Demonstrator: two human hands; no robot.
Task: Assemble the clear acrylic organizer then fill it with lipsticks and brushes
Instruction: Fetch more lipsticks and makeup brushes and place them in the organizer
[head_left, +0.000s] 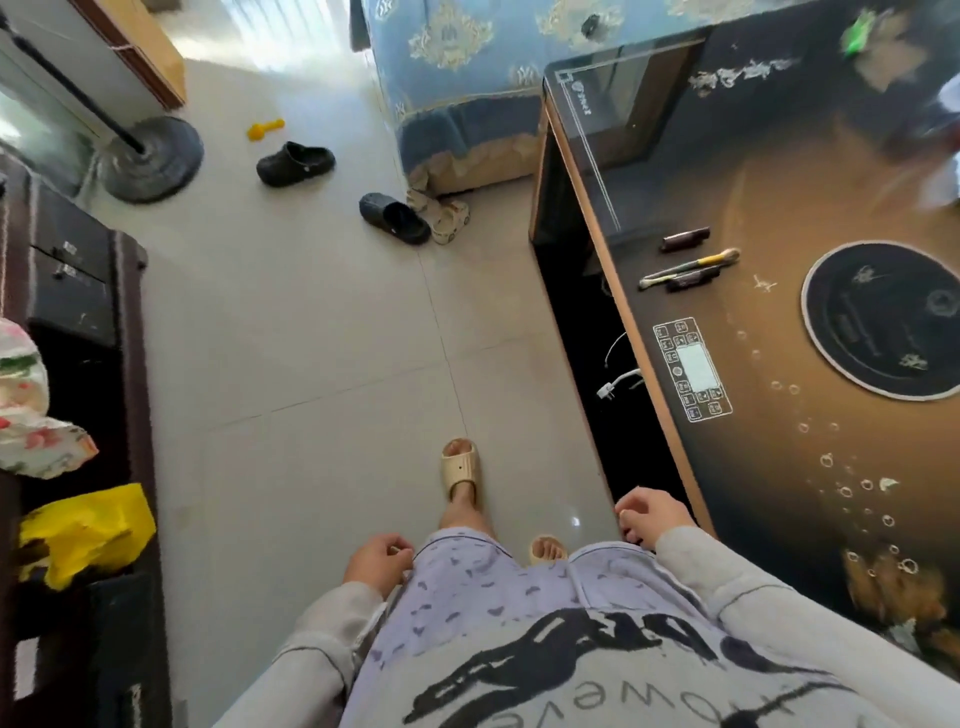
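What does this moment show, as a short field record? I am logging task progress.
person: standing beside the table
left hand: empty, by the hip
right hand: empty, near the table edge
on table: two dark lipsticks; one brush
organizer: not clearly visible
progress: nothing picked up yet

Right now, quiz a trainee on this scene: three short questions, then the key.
1. True or false: the left hand holds a brush.
2. What lies between the two lipsticks on the table? A) brush B) comb C) spoon
3. Fill in: the right hand hangs beside the table's ____.

Key: 1 false, both hands look empty. 2 A, the brush. 3 edge.
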